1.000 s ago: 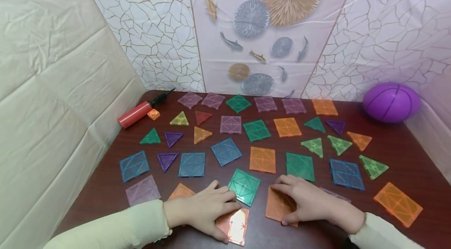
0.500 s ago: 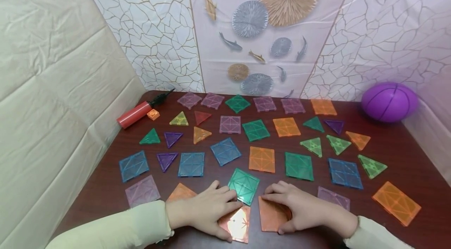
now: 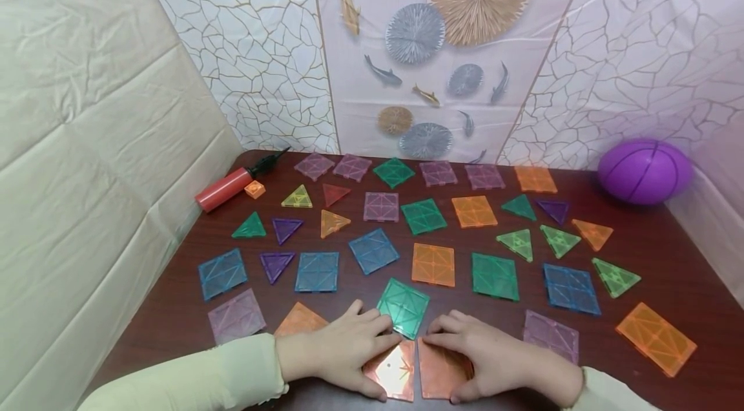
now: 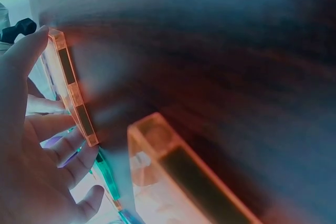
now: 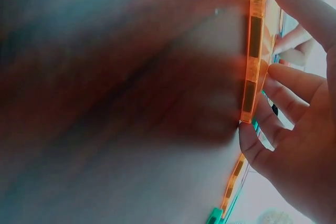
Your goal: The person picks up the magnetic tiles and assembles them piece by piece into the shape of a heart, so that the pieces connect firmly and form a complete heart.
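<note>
Near the front of the table, my left hand [image 3: 349,349] grips a shiny orange square magnetic tile [image 3: 398,375], thumb at its near edge and fingers at its far edge. My right hand [image 3: 485,353] holds a second orange square magnetic tile [image 3: 436,375] the same way. Both tiles lie flat side by side, a thin gap between their facing edges. In the left wrist view the left tile's edge [image 4: 73,93] shows between thumb and fingers; the right wrist view shows the right tile's edge [image 5: 252,61] likewise. A green square tile [image 3: 403,307] lies just beyond them.
Several square and triangular tiles are spread over the dark table, among them an orange square [image 3: 433,264], a blue square [image 3: 374,251] and a purple triangle [image 3: 276,265]. A red pump [image 3: 223,189] lies at back left, a purple ball [image 3: 645,172] at back right.
My right hand has slid its orange tile left and nearer me, turning it straight beside the left one. The left hand and its tile have shifted only slightly.
</note>
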A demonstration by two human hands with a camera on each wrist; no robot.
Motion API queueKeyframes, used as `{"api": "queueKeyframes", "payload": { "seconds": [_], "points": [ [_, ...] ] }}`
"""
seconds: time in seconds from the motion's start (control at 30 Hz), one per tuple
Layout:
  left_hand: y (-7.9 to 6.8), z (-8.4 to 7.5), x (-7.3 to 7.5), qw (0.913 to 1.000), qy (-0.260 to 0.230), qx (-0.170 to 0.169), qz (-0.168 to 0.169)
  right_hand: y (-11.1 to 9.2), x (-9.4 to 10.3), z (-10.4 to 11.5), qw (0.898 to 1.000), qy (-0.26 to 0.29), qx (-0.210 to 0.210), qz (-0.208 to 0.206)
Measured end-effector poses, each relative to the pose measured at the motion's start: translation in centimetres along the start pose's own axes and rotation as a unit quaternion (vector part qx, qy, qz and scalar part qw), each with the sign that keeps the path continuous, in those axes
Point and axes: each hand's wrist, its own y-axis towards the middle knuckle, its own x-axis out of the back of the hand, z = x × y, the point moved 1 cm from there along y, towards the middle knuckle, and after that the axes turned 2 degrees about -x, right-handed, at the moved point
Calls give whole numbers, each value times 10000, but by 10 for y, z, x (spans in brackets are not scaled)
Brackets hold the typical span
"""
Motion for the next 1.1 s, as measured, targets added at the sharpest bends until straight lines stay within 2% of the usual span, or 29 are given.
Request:
{"api": "queueKeyframes", "payload": {
  "seconds": [0.23,0.37,0.43,0.53,0.63,0.77,0.87,0.97,1.1],
  "points": [
    [1,-2,-2,9999,143,-39,-67,2,-4,5,9995,-293,-34,-132],
    [1,-2,-2,9997,216,-68,-115,1,-5,6,9995,-258,-89,-160],
    [1,-2,-3,9997,202,-78,-105,2,-3,7,9993,-180,-200,-253],
    [0,-2,-3,9998,149,-73,-71,8,1,8,9962,17,-655,-574],
    [-1,-2,-3,9999,83,-35,-50,17,4,9,9858,311,-1245,-1083],
    [-2,-3,-4,9999,87,8,-63,29,4,7,9634,691,-2012,-1631],
    [-3,-2,-4,9999,139,4,-74,37,2,4,9469,735,-2610,-1730],
    [-4,-2,-4,9999,133,1,-79,44,0,2,9360,674,-3014,-1688],
    [-7,1,-2,10000,53,3,-62,49,-1,1,9353,368,-3107,-1654]
  ]
}}
